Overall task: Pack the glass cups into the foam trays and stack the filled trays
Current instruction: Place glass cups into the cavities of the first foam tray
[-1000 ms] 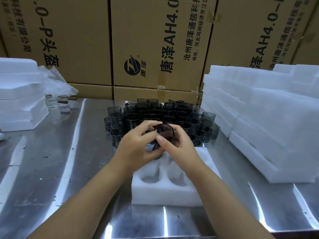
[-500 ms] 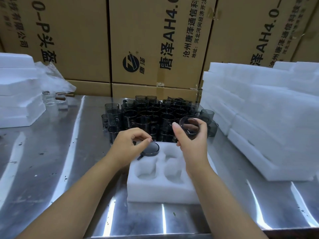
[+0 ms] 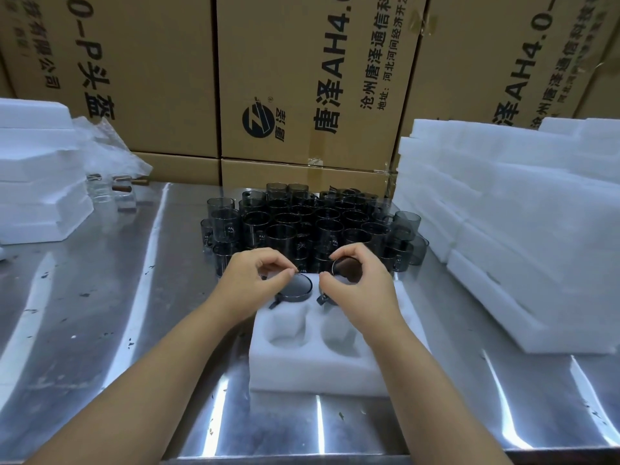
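Head view: a smoky glass cup [image 3: 296,289] lies in the far-left pocket of the white foam tray [image 3: 315,367], its rim pinched by the left grip [image 3: 255,280]. The right grip [image 3: 364,283] curls round a second cup [image 3: 347,271] at the far-right pocket. Just behind, a cluster of dark cups [image 3: 302,223] stands on the steel surface [image 3: 100,297], with foam stacks [image 3: 503,229] at both sides. Cardboard boxes [image 3: 302,78] read "唐泽 AH4.0" and "头盔".

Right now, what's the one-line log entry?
left hand: pinches seated glass cup | right hand: holds second glass cup | foam tray: near pockets unfilled
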